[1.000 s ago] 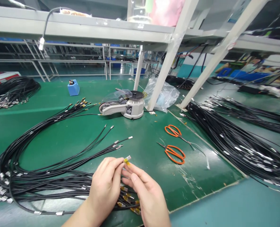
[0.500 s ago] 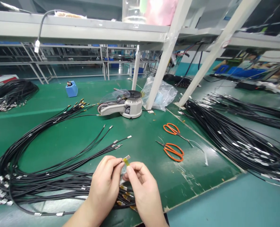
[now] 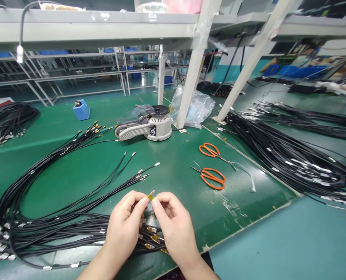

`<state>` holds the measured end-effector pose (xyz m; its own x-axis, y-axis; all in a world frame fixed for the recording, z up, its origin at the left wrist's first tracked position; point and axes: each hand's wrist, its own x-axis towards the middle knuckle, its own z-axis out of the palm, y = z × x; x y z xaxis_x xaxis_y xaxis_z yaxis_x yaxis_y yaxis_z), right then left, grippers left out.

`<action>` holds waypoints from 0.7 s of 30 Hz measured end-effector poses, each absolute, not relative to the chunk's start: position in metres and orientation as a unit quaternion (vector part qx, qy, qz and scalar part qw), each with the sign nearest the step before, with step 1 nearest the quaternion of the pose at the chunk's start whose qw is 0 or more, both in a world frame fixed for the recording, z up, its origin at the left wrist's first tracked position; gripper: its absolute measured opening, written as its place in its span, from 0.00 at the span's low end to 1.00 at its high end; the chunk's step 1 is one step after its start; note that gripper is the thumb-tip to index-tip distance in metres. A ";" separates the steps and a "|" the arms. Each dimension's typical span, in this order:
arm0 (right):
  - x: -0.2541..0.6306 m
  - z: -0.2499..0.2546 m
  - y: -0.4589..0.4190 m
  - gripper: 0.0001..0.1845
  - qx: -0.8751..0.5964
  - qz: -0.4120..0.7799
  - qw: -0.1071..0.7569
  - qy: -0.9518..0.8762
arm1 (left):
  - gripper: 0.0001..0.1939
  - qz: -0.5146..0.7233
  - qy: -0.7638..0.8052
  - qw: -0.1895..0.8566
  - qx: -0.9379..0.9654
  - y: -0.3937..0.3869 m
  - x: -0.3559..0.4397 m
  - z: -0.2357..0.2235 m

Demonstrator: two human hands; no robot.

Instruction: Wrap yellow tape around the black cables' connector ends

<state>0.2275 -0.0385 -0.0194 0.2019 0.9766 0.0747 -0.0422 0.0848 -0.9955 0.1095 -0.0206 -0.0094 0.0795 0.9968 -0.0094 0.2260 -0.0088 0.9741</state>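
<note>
My left hand and my right hand meet at the near edge of the green mat. Both pinch the same cable end, a small metal tip wrapped in yellow tape. Under my hands lie more black cables with yellow-taped ends. The cables belong to a large looped bundle of black cables on the left. Several loose cable tips point to the right just beyond my fingers.
A grey tape dispenser stands at mid-table, two orange scissors lie to its right. A blue box and another cable pile sit far left. More black cables cover the right side. White shelf posts rise behind.
My right fingers have curled in closer to the left hand on the taped tip. The view has tilted a little, so everything on the mat has shifted left and up.
</note>
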 end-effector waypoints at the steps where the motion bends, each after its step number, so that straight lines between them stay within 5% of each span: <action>1: 0.228 -0.019 -0.038 0.07 -0.515 0.438 0.579 -0.456 | 0.14 0.419 0.534 0.477 0.559 -0.021 0.109 -0.009; 21: 0.228 -0.015 -0.032 0.07 -0.490 0.448 0.583 -0.468 | 0.15 0.440 0.423 0.676 0.413 -0.013 0.107 -0.008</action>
<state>0.2284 -0.0320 -0.0152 0.1597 0.9813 0.1075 -0.0641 0.1189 -0.9908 0.1068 -0.0133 -0.0076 0.2555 0.9440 -0.2089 -0.2454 0.2723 0.9304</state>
